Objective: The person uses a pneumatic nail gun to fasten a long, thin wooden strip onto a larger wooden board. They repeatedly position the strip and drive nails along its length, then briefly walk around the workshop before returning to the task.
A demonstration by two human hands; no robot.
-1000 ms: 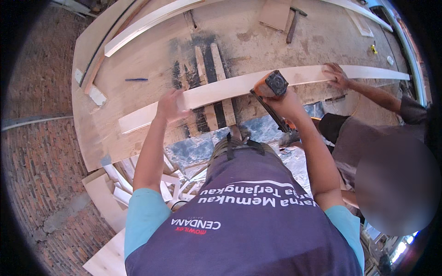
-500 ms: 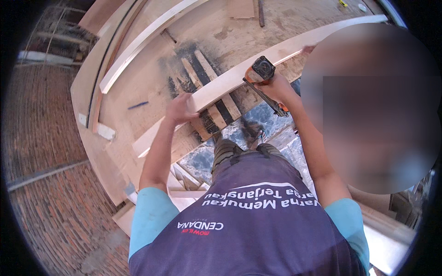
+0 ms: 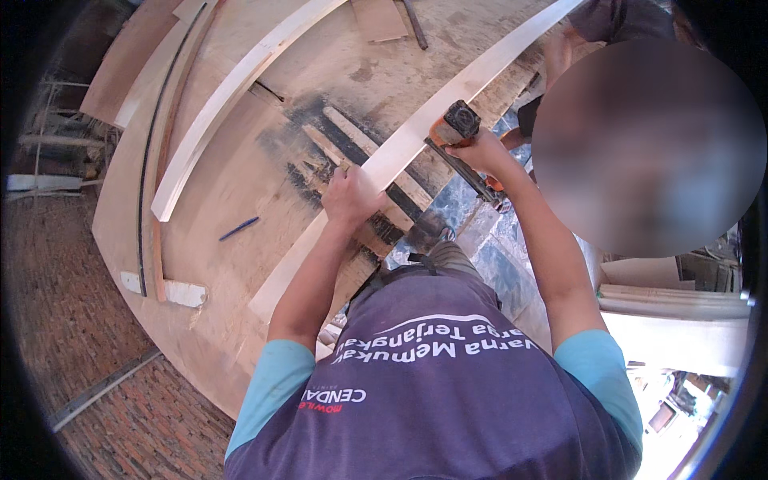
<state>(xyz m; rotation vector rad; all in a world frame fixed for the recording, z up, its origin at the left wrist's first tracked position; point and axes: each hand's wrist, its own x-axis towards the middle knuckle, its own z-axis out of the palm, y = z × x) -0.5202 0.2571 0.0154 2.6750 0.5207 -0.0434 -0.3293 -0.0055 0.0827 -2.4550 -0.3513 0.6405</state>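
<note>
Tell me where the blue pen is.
In the head view, the blue pen lies left of centre on the wooden worktable, between the person's left grip and the long pale strip at upper left.

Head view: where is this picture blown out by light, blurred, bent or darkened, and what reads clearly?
In the head view, a bright patch at lower right is washed white; a round blur covers part of the co-worker; the upper-left pale strip looks bowed, likely by the lens; corners fade to black; the orange-and-black tool reads fairly clearly.
</note>
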